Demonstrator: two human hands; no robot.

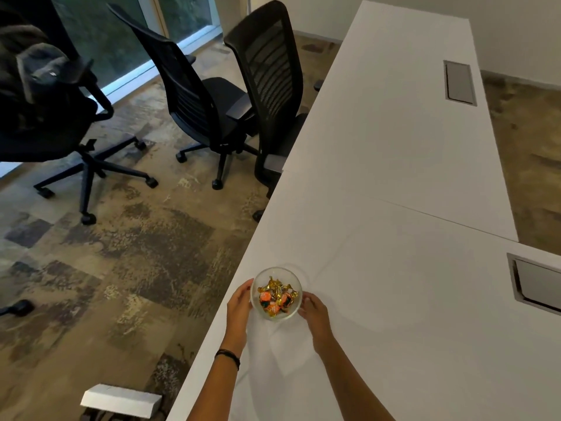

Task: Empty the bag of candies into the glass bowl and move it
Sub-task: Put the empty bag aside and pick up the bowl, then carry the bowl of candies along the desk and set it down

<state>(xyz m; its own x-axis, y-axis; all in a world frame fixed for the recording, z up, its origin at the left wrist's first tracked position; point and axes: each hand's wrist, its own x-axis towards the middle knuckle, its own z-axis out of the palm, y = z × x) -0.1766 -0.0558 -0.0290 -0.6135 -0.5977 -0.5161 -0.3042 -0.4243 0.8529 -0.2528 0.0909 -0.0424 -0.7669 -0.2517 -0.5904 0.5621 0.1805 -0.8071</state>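
Glass bowl (276, 293) of wrapped candies (277, 297) near worktop (394, 268) edge, cupped between left hand (239, 305) and right hand (312, 309); hard, smooth, likely slippery, breakable, best held by both sides.

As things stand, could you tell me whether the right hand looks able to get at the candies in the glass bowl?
Probably yes: the right hand is already at the glass bowl, whose top is open, and nothing covers the candies.
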